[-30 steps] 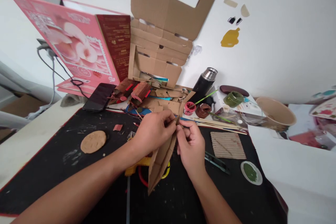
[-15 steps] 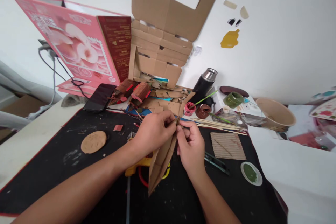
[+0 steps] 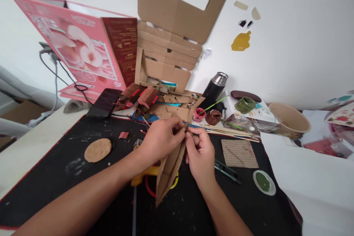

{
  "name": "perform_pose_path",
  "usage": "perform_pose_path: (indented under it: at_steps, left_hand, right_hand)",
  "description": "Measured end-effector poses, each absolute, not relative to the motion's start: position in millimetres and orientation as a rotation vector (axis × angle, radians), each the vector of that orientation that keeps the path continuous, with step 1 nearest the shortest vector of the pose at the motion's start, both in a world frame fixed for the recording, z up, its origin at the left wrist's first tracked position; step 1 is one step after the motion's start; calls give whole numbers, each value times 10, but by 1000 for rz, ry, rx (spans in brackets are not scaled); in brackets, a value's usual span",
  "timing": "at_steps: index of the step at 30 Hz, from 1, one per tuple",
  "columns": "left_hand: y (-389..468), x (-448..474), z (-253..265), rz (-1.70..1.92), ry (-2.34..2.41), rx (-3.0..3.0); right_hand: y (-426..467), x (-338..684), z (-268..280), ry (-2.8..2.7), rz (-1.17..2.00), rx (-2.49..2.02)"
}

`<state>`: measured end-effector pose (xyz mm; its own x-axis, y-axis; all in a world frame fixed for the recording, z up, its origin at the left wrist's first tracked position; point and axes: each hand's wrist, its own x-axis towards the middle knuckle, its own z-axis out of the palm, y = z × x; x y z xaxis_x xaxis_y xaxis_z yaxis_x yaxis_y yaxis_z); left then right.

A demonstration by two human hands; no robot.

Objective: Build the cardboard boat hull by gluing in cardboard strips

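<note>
A long folded piece of brown cardboard [image 3: 169,175], pointed at its near end, slants up from the middle of the black mat. At its far tip my left hand [image 3: 163,136] is closed, thumb and fingers pinching the edge. My right hand [image 3: 201,151] pinches the same tip from the other side, fingers curled. Fingertips hide the exact spot where the edges meet. Beneath the cardboard lie a yellow glue gun [image 3: 142,177] and scissors with red and yellow handles [image 3: 151,188], both partly covered.
On the black mat [image 3: 110,199] are a round tan disc [image 3: 97,150], a utility knife [image 3: 228,172], a corrugated square [image 3: 240,153] and a dish of green paint [image 3: 264,182]. Behind stand a phone [image 3: 104,103], paint jars [image 3: 214,117], a black thermos [image 3: 215,88] and cardboard scraps [image 3: 177,112].
Both hands keep their pinch on the cardboard's tip with almost no movement. The whole view has shifted very slightly.
</note>
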<state>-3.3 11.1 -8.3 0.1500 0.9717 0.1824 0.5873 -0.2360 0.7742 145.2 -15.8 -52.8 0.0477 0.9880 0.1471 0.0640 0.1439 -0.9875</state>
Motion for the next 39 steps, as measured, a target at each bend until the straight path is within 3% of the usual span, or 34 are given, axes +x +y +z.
perform_pose_path:
  at_steps: [39]
  left_hand:
    - [123,-21,-109,929,1472,1890]
  right_hand:
    - [-159,1446,-554,-1274,1037,-1206]
